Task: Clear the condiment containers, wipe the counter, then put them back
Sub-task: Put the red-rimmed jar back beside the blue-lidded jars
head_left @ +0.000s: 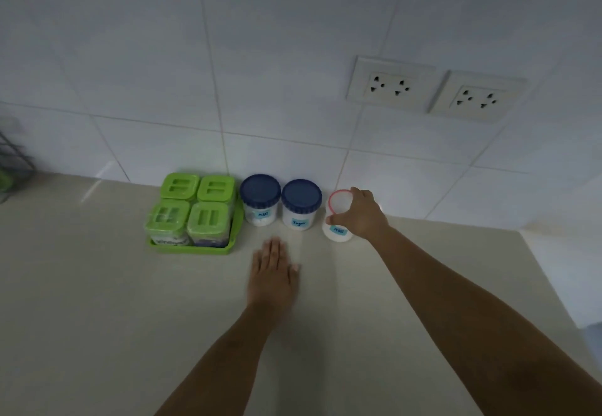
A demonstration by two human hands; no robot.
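Observation:
A row of condiment containers stands against the tiled wall on the beige counter (97, 301). At the left, a green tray (236, 235) holds several green-lidded jars (179, 187). Beside it stand two white jars with dark blue lids, one labelled MSG (260, 200) and one labelled Sugar (301, 205). At the right end is a white jar with a pink-rimmed lid (337, 220), and my right hand (361, 213) is wrapped around its right side. My left hand (272, 272) lies flat on the counter, fingers together, in front of the blue-lidded jars, holding nothing.
Two wall sockets (389, 85) sit on the tiles above the right end. A dark wire rack (13, 158) shows at the far left edge. The counter's right edge (553, 285) drops off past my right arm.

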